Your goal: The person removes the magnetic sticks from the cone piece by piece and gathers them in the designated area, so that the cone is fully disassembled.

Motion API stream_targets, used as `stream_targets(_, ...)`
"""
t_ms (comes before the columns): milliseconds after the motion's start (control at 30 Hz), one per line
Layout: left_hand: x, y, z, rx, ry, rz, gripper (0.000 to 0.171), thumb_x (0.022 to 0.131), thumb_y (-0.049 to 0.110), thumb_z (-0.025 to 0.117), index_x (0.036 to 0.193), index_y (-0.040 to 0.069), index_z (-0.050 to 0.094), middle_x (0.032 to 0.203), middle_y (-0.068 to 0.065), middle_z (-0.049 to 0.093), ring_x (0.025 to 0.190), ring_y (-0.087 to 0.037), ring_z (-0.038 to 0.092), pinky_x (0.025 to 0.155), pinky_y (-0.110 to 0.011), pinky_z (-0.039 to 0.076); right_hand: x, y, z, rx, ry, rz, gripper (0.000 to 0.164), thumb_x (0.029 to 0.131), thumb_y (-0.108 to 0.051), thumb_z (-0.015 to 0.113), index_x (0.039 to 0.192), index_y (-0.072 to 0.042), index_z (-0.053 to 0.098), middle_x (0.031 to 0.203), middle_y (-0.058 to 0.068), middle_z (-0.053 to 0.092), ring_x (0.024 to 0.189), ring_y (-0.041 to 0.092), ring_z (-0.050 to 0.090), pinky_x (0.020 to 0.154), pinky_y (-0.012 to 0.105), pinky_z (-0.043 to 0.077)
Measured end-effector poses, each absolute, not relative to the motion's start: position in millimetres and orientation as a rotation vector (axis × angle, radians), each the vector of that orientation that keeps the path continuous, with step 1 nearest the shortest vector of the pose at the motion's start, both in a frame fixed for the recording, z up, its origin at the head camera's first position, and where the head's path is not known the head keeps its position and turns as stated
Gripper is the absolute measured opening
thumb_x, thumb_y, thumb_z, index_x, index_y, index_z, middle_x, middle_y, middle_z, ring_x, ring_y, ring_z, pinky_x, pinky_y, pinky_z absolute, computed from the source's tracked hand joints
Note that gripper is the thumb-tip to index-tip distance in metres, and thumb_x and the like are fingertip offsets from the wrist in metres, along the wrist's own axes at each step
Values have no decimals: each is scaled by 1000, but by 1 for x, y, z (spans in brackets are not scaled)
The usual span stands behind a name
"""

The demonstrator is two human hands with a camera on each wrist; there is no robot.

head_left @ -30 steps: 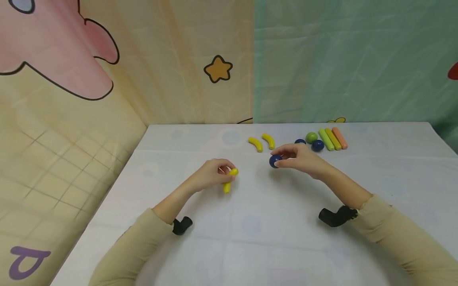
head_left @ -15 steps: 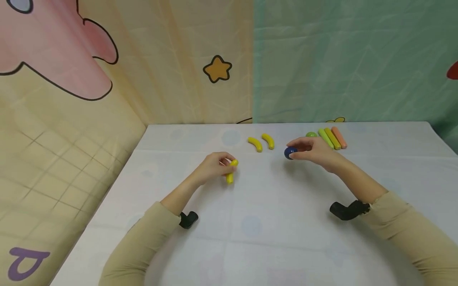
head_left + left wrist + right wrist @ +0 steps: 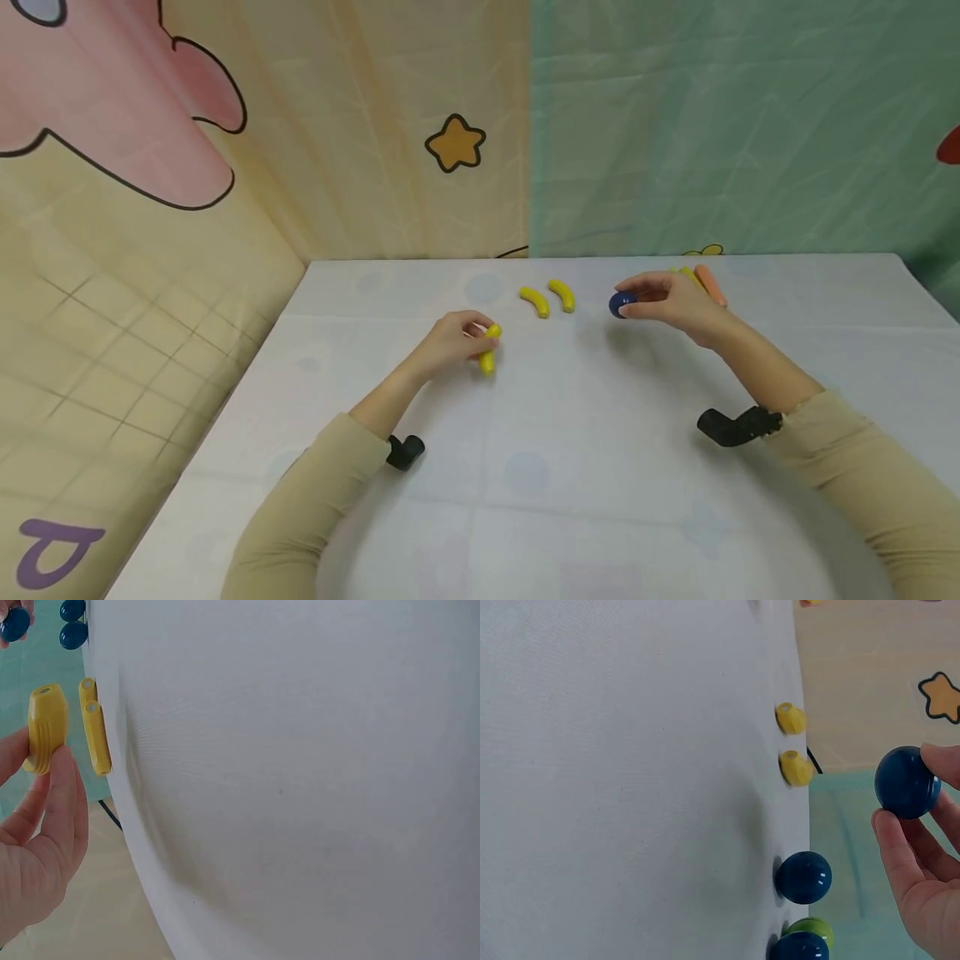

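Observation:
My left hand (image 3: 448, 343) pinches a small yellow toy banana (image 3: 488, 362) between thumb and fingers, above the white table. In the left wrist view that banana (image 3: 48, 724) stands nearly upright in the fingertips. Farther right, my right hand (image 3: 678, 310) holds a glossy dark blue ball (image 3: 620, 305) by thumb and fingertips, raised over the table's far side. Two more toy bananas (image 3: 535, 302) lie between the hands, near the back edge. Behind the right hand, the head view hides two other blue balls and a green ball; the right wrist view shows a blue ball (image 3: 804, 877) and the green ball (image 3: 814, 925).
Partly covered by the right hand, an orange stick (image 3: 710, 284) and a yellow stick (image 3: 690, 277) lie at the back right. The white table (image 3: 525, 450) ends at a printed cloth backdrop (image 3: 360, 150). A black wrist mount (image 3: 738, 427) sticks out from the right sleeve.
The right hand has carried the blue ball right and toward the back edge, now covering the green ball. The left hand has moved slightly forward and right with its toy banana.

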State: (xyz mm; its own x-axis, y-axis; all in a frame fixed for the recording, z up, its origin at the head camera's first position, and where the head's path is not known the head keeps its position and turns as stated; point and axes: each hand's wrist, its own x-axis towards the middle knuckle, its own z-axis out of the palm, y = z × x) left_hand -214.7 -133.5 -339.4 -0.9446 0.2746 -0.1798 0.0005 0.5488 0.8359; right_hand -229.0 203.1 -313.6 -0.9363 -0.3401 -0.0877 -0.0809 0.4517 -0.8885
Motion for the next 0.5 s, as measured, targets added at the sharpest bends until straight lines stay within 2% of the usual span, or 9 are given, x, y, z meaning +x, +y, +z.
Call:
stream_targets(167, -222, -132, -342, 184, 2523, 1379, 29, 84, 15, 70, 110, 5, 63, 91, -8, 58, 68, -14, 59, 66, -24, 50, -234, 208, -312, -329, 2533, -1428, 52, 85, -26, 70, 127, 2, 54, 117, 15, 58, 90, 3, 56, 79, 24, 47)
stream_targets(233, -225, -132, -343, 160, 2523, 1390, 28, 84, 16, 70, 109, 6, 63, 91, -8, 57, 68, -14, 59, 65, -23, 49, -238, 211, -312, -305, 2552, -1410, 54, 85, -28, 69, 128, 0, 53, 118, 14, 57, 92, 4, 56, 83, 30, 46)
stream_targets(400, -230, -128, -342, 157, 2515, 1421, 28, 85, 16, 70, 109, 6, 63, 91, -8, 57, 68, -14, 59, 67, -25, 50, -247, 216, -313, -207, 2525, -1469, 58, 84, -33, 70, 130, -3, 51, 123, 13, 52, 106, 18, 50, 95, 49, 37)
stream_targets(500, -232, -125, -341, 163, 2521, 1418, 29, 85, 16, 69, 110, 5, 62, 91, -8, 58, 67, -14, 59, 68, -26, 50, -251, 217, -312, -184, 2511, -1483, 59, 85, -31, 69, 132, -2, 48, 128, 16, 48, 113, 25, 45, 99, 51, 33)
